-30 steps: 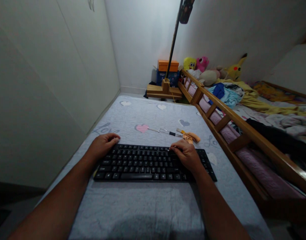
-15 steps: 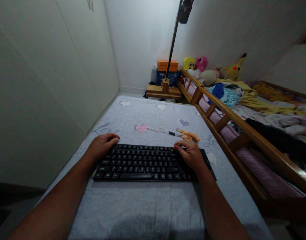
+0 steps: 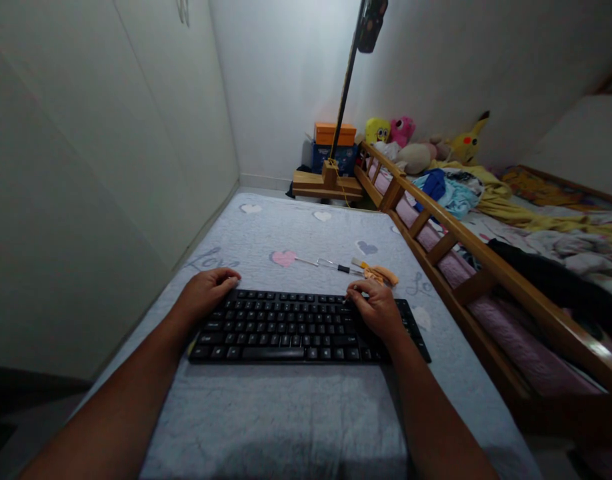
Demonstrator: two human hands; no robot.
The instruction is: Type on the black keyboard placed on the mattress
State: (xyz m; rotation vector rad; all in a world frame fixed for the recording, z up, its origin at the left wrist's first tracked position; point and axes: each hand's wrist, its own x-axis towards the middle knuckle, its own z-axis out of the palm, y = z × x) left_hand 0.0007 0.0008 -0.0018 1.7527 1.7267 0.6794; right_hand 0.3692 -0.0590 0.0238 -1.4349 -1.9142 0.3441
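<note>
A black keyboard (image 3: 281,327) lies flat across the patterned bed cover, its long side toward me. My left hand (image 3: 209,290) grips its upper left corner, fingers curled over the edge and thumb along the top. Over the right part, near the navigation keys, is my right hand (image 3: 373,307), its thumb and fingers pinched together. A tiny pale tip shows at the pinch; what it belongs to is hidden. Just beyond the keyboard lie a wire tool with a black grip (image 3: 343,269), a small yellow-ended tool (image 3: 359,263) and a crumpled orange cloth (image 3: 383,275).
The quilted cover (image 3: 286,420) has heart prints. A wooden bed rail (image 3: 451,230) runs along the right, with clothes and plush toys behind it. A pale cabinet (image 3: 111,167) stands left. At the far end are a wooden stand (image 3: 329,177) with a pole and an orange box (image 3: 335,133).
The view has shifted very slightly. Both hands keep nearly the same places on the keyboard, with no clear movement of any object.
</note>
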